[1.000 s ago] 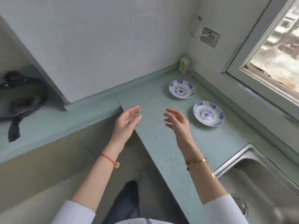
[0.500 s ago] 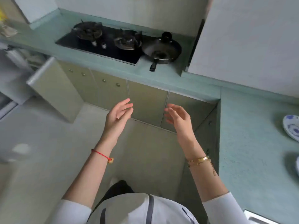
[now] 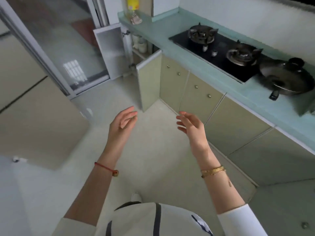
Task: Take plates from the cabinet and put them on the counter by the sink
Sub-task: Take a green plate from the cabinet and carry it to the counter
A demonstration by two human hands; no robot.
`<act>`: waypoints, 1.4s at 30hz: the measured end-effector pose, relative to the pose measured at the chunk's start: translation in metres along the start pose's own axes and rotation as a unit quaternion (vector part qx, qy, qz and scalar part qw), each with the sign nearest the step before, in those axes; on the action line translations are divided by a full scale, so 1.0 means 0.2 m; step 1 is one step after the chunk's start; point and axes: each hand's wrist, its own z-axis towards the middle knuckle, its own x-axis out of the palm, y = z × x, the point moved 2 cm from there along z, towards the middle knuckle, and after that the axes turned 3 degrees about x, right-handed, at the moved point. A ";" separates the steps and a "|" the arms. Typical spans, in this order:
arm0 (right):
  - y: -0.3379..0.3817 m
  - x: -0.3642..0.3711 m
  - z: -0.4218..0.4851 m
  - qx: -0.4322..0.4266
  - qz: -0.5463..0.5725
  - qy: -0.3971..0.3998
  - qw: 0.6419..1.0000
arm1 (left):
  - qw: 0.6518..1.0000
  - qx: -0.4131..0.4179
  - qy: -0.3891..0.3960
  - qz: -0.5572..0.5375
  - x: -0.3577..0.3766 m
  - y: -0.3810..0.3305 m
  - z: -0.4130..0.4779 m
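My left hand and my right hand hover empty over the floor, fingers apart, palms facing each other. Ahead and slightly left stands the base cabinet with both doors swung open: a beige door nearer me and a white-lined door beyond it. On the cabinet's shelves sit pale dishes, too small to make out. No plate, sink or sink-side counter is in view.
A pale green counter runs along the right with a black two-burner hob and a dark lidded pan. Closed beige cabinet doors line its front. A glass sliding door stands at the left.
My view has swung left from the corner counter with two blue-patterned plates, past the hob, to the open cabinet. Both hands stay empty and raised in front of me.
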 end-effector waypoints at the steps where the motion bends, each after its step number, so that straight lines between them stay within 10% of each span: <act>1: -0.01 0.11 0.01 -0.001 -0.001 0.012 1.000 | 1.000 -0.001 -0.011 0.003 -0.10 0.00 0.03; 21: 0.07 1.69 0.86 0.011 -0.053 0.132 0.990 | 0.995 -0.004 -0.101 0.002 -1.21 0.07 1.27; 42: 0.48 2.94 2.57 0.002 -0.057 0.051 0.997 | 0.999 -0.005 -0.036 -0.002 -1.61 -0.04 3.57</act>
